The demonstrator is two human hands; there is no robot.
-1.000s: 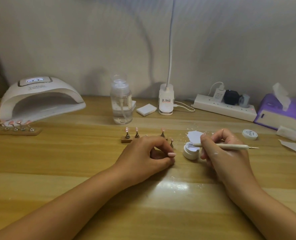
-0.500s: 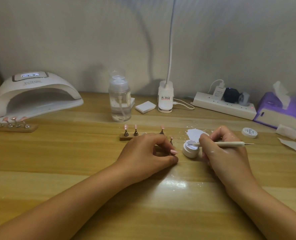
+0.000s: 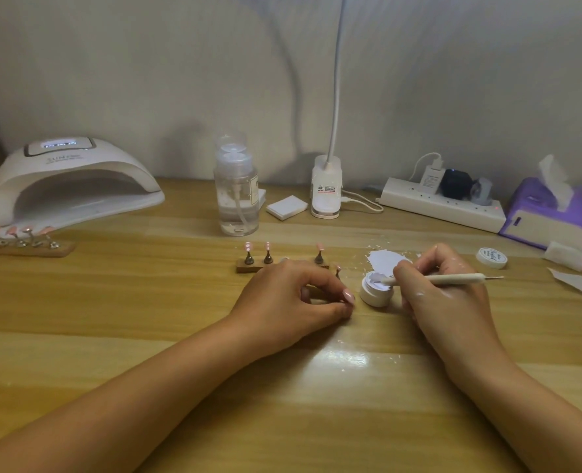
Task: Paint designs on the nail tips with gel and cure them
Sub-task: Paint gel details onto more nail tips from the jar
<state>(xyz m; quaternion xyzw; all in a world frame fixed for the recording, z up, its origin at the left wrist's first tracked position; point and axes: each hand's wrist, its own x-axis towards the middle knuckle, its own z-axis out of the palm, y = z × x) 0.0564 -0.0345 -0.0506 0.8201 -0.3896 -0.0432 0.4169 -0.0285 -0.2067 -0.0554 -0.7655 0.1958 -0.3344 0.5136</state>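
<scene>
Your right hand grasps a slim pale dotting pen the way you hold a pencil. Its working end is lowered into a small open white gel pot, which stands just left of that hand, in the gap between your two hands. Your left hand rests on the wooden table with the fingers curled inward and the thumb and forefinger tips close together. Whether they pinch a nail-tip stand is hidden, so I cannot tell what that hand holds, if anything. Just beyond the left knuckles sits a small wooden holder with metal pegs carrying pink nail tips, and one more pegged tip stands beside your left forefinger. Well out to the left of your left hand is a white curing lamp with its display lit, and a second holder of pink tips lies at its mouth. Just beyond your right hand lies a torn scrap of white paper, and the pot's lid lies further right. This looks like the loading step: you are picking up gel before painting, and nothing near your hands shows a finished design yet. The next move probably calls for lifting the pen out with only a small bead on it. You then carry it the short way left to a tip that your left hand steadies. Too much gel could drip or flood so small a surface.
</scene>
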